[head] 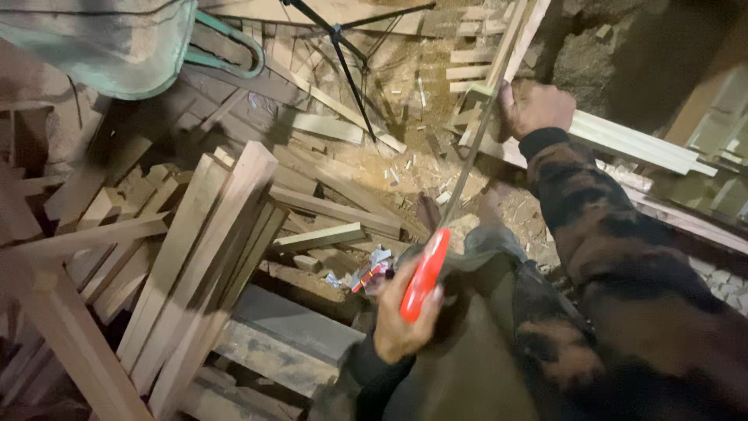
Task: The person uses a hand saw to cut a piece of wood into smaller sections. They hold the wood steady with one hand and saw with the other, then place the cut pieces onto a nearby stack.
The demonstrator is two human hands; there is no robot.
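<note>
Our left hand [401,323] was curled tight around the red handle [422,274] of a handsaw [467,160], low in the view over our knee. One saw only: its thin grey blade ran up and away, its far end meeting a pale wooden strip [623,140]. Our right hand [536,105] was pressed down on that strip, fingers folded over it. One black tripod [343,54] stood beyond. Timber offcuts [202,234] lay heaped to the left, too many to count.
</note>
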